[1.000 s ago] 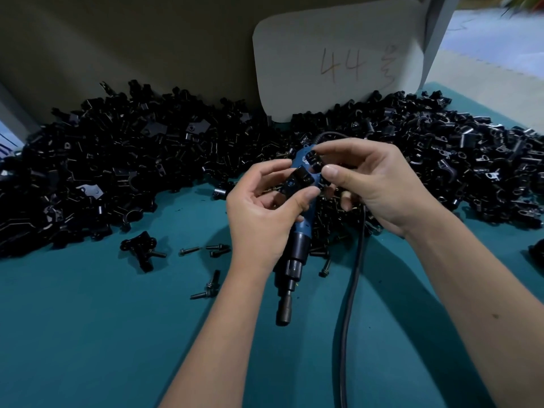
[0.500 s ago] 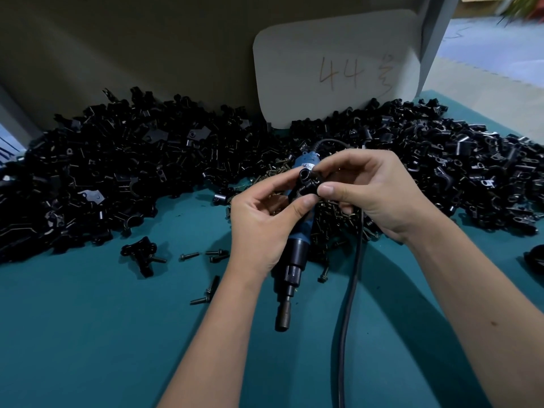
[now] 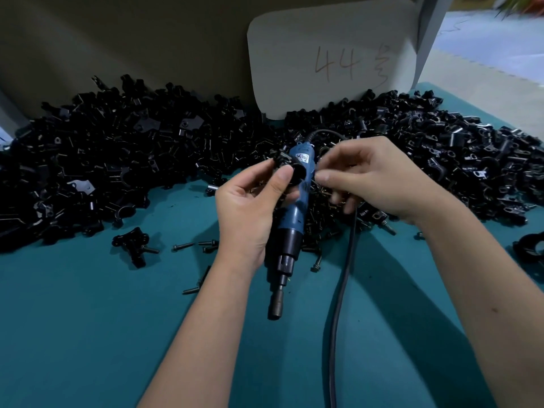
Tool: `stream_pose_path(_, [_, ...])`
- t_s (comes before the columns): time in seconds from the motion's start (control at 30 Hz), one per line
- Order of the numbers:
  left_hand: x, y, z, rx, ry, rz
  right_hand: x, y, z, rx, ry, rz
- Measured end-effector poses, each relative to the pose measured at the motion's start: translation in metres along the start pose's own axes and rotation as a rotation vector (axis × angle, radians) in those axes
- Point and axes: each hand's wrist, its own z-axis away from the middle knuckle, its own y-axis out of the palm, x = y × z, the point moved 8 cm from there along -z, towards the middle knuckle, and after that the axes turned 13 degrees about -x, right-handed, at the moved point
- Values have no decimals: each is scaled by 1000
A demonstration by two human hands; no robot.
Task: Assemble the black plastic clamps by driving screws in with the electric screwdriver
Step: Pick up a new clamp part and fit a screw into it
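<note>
My left hand (image 3: 250, 213) pinches a black clamp (image 3: 290, 169) above the teal worktop (image 3: 88, 334); my right hand (image 3: 379, 181), fingers loosely curled and empty, hovers nearest the electric screwdriver (image 3: 290, 231), lying lengthwise between them, bit toward me.

a pale board (image 3: 332, 58) with rounded corners stands upright at the back of the teal mat (image 3: 88, 334), leaning against a drab wall (image 3: 123, 36); "44" and a further mark are handwritten on it. a grey post (image 3: 428, 28) rises just right of the board, and past it lies a pale floor (image 3: 494, 54).
</note>
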Motion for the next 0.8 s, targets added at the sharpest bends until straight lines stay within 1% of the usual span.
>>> stream_pose_path(0.03, [0, -3, -1, -31, -8, 12, 0, -2, 1, 47, -15, 171])
stream_pose_path(0.07, [0, -4, -2, -52, -12, 19, -4, 0, 3, 138, -7, 317])
stream_pose_path(0.13, [0, -7, -3, -76, -24, 35, -16, 9, 12, 336, 71, 507])
stream_pose_path(0.17, [0, -8, -3, -83, -33, 42, -20, 13, 17, 390, 94, 571])
stream_pose_path(0.23, [1, -9, -2, -89, -53, 48, -25, 21, 17, 398, 50, 662])
stream_pose_path(0.3, [2, -10, -2, -89, -66, 40, -24, 26, 13, 340, -24, 709])
stream_pose_path(0.37, [2, -9, -2, -75, -71, 32, -24, 28, 10, 298, -44, 700])
stream_pose_path(0.43, [1, -7, -1, -54, -79, 34, -25, 26, 10, 298, -44, 680])
stream_pose_path(0.5, [1, -5, 0, -29, -95, 44, -21, 22, 11, 302, -51, 626])
stream_pose_path(0.57, [2, -3, 1, -6, -130, 72, -14, 17, 10, 268, -37, 466])
stream_pose_path(0.7, [4, 2, 6, 54, -199, 129, 4, 5, 8, 106, 16, -97])
stream_pose_path(0.8, [3, 5, 7, 76, -213, 139, 16, 4, 6, -20, -23, -403])
